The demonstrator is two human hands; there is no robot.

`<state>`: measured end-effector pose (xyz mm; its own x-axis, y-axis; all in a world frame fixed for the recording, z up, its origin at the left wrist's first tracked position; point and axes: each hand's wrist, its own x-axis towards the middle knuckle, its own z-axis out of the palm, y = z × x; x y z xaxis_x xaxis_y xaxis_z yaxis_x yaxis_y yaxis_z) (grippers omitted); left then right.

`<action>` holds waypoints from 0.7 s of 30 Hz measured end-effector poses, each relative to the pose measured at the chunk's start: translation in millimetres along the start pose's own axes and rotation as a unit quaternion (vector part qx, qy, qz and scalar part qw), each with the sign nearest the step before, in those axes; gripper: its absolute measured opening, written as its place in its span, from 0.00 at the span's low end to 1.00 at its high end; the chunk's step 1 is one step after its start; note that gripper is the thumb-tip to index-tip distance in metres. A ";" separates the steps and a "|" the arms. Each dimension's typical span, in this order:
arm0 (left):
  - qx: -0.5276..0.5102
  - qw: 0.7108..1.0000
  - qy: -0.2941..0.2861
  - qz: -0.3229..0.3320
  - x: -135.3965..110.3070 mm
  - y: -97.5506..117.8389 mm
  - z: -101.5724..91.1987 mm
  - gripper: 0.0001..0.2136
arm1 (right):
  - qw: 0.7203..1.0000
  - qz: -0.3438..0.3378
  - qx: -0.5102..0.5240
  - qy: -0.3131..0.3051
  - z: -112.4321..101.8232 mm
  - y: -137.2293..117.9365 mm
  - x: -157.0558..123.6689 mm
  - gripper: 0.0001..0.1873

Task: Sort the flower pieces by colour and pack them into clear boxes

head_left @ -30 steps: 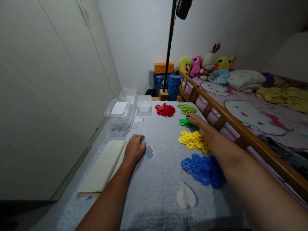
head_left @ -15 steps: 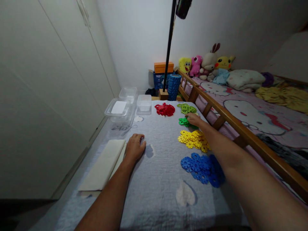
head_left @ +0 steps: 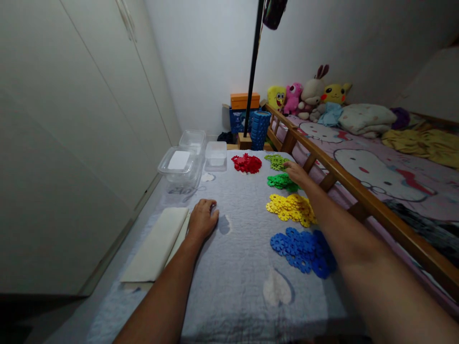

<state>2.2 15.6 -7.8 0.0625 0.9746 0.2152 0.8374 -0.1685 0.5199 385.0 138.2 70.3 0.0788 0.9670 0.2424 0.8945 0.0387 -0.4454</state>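
Note:
My left hand (head_left: 203, 218) rests on the cloth-covered table, open and holding nothing, its fingers slightly bent. It lies beside a folded cream cloth or sheet (head_left: 158, 243). My right hand (head_left: 296, 174) reaches to the far right, fingers stretched out at the edge of a pile of light green flower-shaped plastic discs (head_left: 277, 161). Just below that hand lies a darker green pile (head_left: 279, 181). Nearer come a yellow pile (head_left: 289, 206) and a blue pile (head_left: 301, 249), partly behind my right forearm. A red pile (head_left: 246, 163) sits left of the light green one.
Clear plastic boxes (head_left: 216, 152) stand at the table's far left, one topped by a lid (head_left: 177, 160) with a white label. A wooden bed rail (head_left: 337, 186) runs along the right side. Behind the table stand a black pole (head_left: 253, 67) and a blue foam roller (head_left: 260, 130).
My right hand has moved from the dark green pile up and right to the light green one, leaving more of the dark green discs visible. My left hand stays in place.

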 end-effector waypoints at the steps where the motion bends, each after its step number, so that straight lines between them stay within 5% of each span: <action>1: 0.001 1.000 0.000 0.001 -0.1 0.4 -0.3 0.13 | 1.000 0.008 0.011 -0.002 -3.9 -3.2 -3.9 0.27; 6: 0.002 1.000 -0.001 0.002 -0.6 1.1 -0.6 0.13 | 0.994 -0.052 0.056 -0.073 -3.2 -49.0 -66.1 0.23; 9: 0.002 1.000 0.003 0.003 -0.7 0.4 0.5 0.13 | 0.979 -0.155 0.010 -0.129 14.7 -93.6 -127.4 0.21; 13: -0.001 1.000 0.005 0.009 -0.9 -0.9 1.0 0.13 | 0.963 -0.197 -0.062 -0.173 46.3 -139.9 -189.6 0.25; 21: -0.008 1.000 0.009 0.014 -4.9 3.3 -2.4 0.12 | 0.976 -0.175 -0.064 -0.113 89.9 -146.7 -210.6 0.22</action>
<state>3.4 9.9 -5.1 0.0748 0.9666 0.2449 0.8269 -0.1974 0.5266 197.6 -48.5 7.2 -0.3279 0.9314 0.1580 0.8978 0.3592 -0.2548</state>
